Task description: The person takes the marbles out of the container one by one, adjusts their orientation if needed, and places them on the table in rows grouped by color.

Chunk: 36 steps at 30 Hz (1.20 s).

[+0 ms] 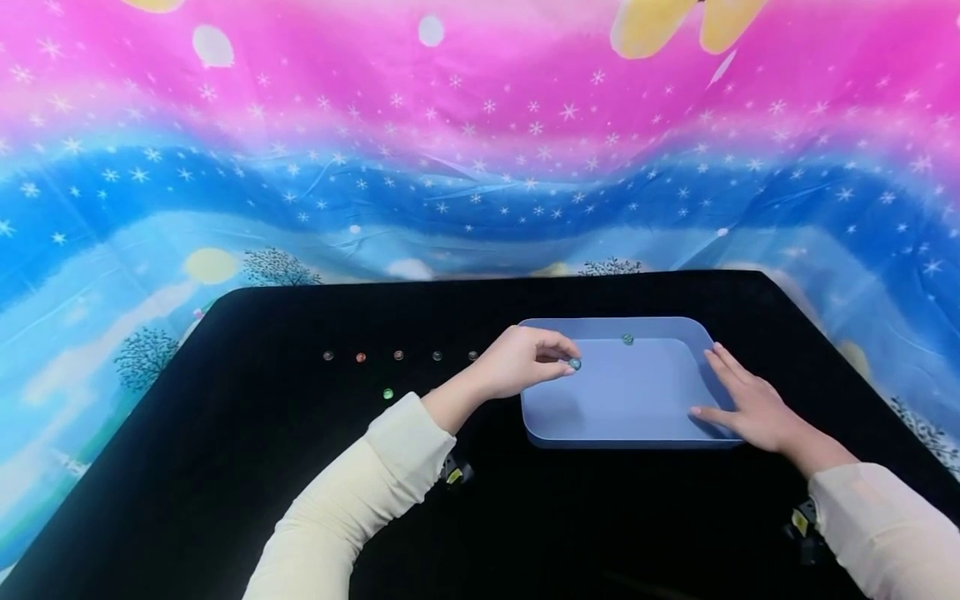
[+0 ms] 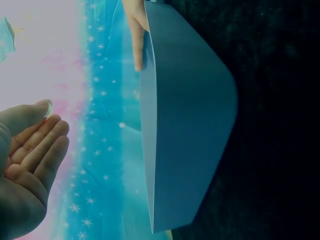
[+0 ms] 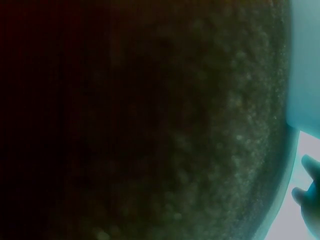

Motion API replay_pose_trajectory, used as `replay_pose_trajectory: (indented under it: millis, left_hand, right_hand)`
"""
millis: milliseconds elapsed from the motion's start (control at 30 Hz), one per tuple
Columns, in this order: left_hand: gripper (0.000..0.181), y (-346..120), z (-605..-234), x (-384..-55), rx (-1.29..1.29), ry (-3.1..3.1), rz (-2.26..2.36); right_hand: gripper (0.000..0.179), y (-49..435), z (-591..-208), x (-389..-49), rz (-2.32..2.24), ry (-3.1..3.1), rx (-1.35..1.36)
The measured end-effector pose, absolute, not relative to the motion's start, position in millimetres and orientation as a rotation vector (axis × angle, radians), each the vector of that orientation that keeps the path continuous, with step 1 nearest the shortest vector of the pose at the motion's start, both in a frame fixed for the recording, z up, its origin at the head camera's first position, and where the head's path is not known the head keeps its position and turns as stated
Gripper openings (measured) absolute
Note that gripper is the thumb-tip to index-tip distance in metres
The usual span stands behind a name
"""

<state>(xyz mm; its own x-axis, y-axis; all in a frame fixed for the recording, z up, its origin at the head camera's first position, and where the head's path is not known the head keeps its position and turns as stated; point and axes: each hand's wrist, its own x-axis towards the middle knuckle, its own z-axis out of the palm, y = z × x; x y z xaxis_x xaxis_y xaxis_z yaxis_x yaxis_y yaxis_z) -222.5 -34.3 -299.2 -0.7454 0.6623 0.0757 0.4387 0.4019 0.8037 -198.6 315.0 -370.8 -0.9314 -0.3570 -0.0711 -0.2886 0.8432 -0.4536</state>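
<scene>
My left hand (image 1: 521, 362) is over the left part of a blue-grey tray (image 1: 615, 417). Between its thumb and fingertips it pinches a glass marble (image 1: 575, 364), also visible at the thumb tip in the left wrist view as a clear marble (image 2: 49, 107). Inside the tray, by the far wall, lies a green marble (image 1: 627, 339). My right hand (image 1: 753, 408) rests on the tray's right rim, its fingers extended and its thumb over the inside. In the right wrist view only a corner of the tray (image 3: 306, 65) shows, with part of a hand below it.
Left of the tray, a row of several marbles, one of them an orange marble (image 1: 361, 357), lies on the black table cover (image 1: 225, 450). Nearer me is a green marble (image 1: 387, 393). The left forearm hides part of that area. A patterned curtain (image 1: 480, 167) hangs behind.
</scene>
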Motion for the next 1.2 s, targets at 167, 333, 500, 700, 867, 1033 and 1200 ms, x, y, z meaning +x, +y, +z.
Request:
replay_pose_trajectory:
  millis: [167, 333, 500, 700, 867, 1033, 1200]
  left_hand:
    - [0.018, -45.3, -300.2, -215.4, 0.96, 2.413, 1.294]
    - [0.018, -56.3, -302.2, -212.0, 0.96, 2.388, 1.349]
    - [0.018, -68.1, -306.7, -209.0, 0.937, 2.363, 1.402]
    - [0.019, -81.4, -313.3, -205.9, 0.868, 2.357, 1.455]
    - [0.02, -90.9, -318.6, -203.7, 0.801, 2.385, 1.453]
    - [0.019, -100.5, -323.2, -200.4, 0.76, 2.412, 1.454]
    - [0.02, -110.6, -326.2, -197.8, 0.74, 2.434, 1.452]
  right_hand:
    - [0.087, 314.8, -370.3, -199.3, -0.667, 2.865, -0.506]
    - [0.087, 315.1, -367.0, -201.1, -0.661, 2.848, -0.501]
    - [0.087, 315.0, -367.4, -201.2, -0.655, 2.84, -0.493]
    - [0.087, 315.2, -370.1, -201.1, -0.663, 2.835, -0.493]
    - [0.086, 315.7, -370.9, -201.8, -0.674, 2.84, -0.508]
    - [0.086, 316.6, -371.6, -200.9, -0.703, 2.834, -0.508]
    - [0.086, 316.4, -371.3, -201.1, -0.702, 2.837, -0.504]
